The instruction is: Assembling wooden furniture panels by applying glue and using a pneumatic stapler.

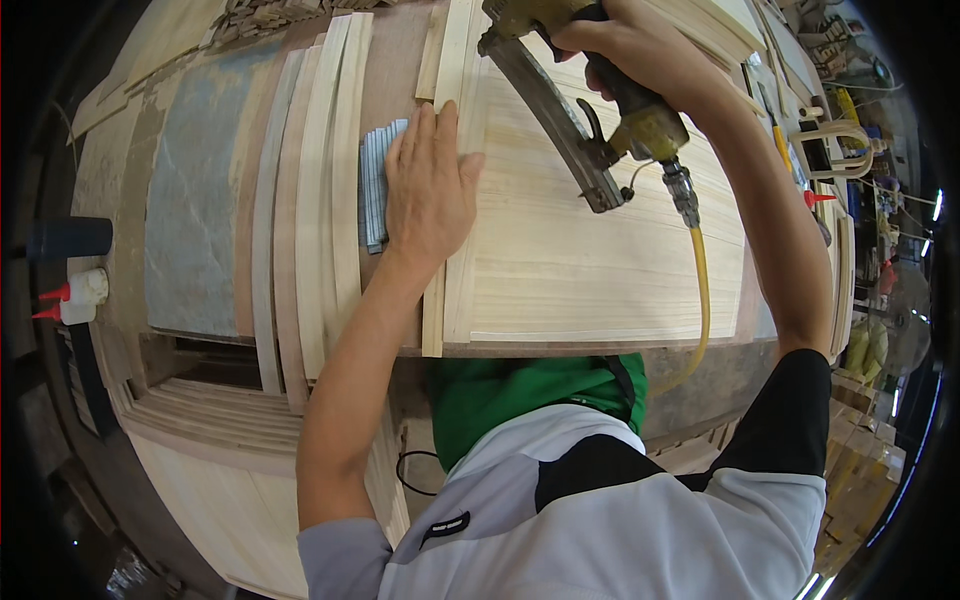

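Head view: nail gun (pixel 545 111) over the panel (pixel 610 265), far side, in the right hand (pixel 637 50), fingers wrapped around it. Left hand (pixel 430 190) lies on the slat (pixel 459 300), fingers nearly together, thumb spread. Nail strips (pixel 373 190) lie just left.

To my left I see two white bottles (pixel 93 287) (both red-tipped) near a blue-grey panel (pixel 195 190), with wood scraps (pixel 262 18) piled beyond.

nail gun (pixel 638 105): 1 | yellow hose (pixel 704 290): 1 | left-side white bottles (pixel 92 286): 2
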A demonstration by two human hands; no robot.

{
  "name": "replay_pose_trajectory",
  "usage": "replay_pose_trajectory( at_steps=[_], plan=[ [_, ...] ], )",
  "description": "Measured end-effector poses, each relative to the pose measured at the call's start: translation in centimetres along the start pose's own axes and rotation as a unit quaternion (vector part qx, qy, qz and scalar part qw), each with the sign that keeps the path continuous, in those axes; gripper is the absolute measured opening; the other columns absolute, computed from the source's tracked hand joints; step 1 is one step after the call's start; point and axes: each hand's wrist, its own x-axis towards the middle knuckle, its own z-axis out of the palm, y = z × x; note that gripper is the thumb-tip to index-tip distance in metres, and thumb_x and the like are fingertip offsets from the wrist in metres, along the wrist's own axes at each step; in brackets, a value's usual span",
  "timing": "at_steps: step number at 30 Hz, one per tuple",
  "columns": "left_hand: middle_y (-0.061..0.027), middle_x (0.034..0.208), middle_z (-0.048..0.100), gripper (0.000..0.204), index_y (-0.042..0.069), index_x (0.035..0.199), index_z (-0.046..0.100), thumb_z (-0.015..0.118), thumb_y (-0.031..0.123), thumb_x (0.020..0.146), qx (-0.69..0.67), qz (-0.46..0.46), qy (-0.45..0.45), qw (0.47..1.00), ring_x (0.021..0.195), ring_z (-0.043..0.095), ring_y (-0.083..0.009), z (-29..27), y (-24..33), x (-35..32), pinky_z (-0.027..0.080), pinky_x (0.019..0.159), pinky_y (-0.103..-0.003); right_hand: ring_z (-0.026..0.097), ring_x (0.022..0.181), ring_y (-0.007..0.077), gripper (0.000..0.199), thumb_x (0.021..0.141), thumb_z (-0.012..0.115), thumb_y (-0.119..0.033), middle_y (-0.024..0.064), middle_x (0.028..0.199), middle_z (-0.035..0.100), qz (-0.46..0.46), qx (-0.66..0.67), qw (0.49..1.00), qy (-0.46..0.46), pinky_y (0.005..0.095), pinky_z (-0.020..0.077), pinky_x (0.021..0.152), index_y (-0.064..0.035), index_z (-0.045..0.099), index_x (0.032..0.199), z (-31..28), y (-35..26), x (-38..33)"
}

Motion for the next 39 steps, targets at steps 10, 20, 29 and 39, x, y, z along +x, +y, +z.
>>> replay_pose_trajectory(
  at_steps=[10,20,29,39],
  plan=[
    [-0.0245,0.131,0.049,0.046,-0.006,0.138,0.036,0.043,0.003,0.093,-0.048,-0.009,0.054,0.997,0.118,0.047,-0.0395,0.4,-0.5,0.0,0.035,0.101,-0.045,0.06,0.055,0.0154,0.02,0.082,0.059,-0.015,0.0086,0.064,0.06,-0.056,0.052,0.996,-0.038,0.0304,0.0493,0.051,0.0047,0.062,0.083,1.4,-0.1,-2.2],
    [-0.0216,0.119,0.056,0.044,-0.005,0.133,0.042,0.041,-0.005,0.089,-0.064,-0.016,0.1,0.993,0.109,0.054,-0.0368,0.4,-0.8,-0.1,0.045,0.092,-0.041,0.06,0.055,0.0159,0.023,0.084,0.057,-0.016,0.0078,0.066,0.061,-0.023,0.007,0.995,-0.092,0.0303,0.0488,0.051,0.0058,0.059,0.09,2.3,-1.0,-5.7],
    [-0.0129,0.108,0.06,0.04,0.001,0.131,0.047,0.04,-0.004,0.092,-0.101,-0.051,0.104,0.988,0.103,0.055,-0.0306,0.0,-0.4,-0.1,0.044,0.089,-0.04,0.059,0.053,0.0113,0.031,0.083,0.062,-0.026,0.0047,0.062,0.057,-0.067,-0.005,0.998,-0.012,0.0265,0.0482,0.05,0.0035,0.061,0.092,4.7,2.3,-8.0],
    [-0.0112,0.101,0.064,0.029,0.004,0.12,0.058,0.044,0.005,0.095,-0.141,-0.089,0.155,0.974,0.098,0.058,-0.0288,-0.2,-0.5,-0.1,0.044,0.087,-0.038,0.056,0.054,0.0096,0.028,0.085,0.062,-0.022,0.0052,0.069,0.058,-0.088,0.046,0.991,-0.093,0.0269,0.046,0.049,0.0038,0.057,0.095,5.4,2.6,-11.3]
  ],
)
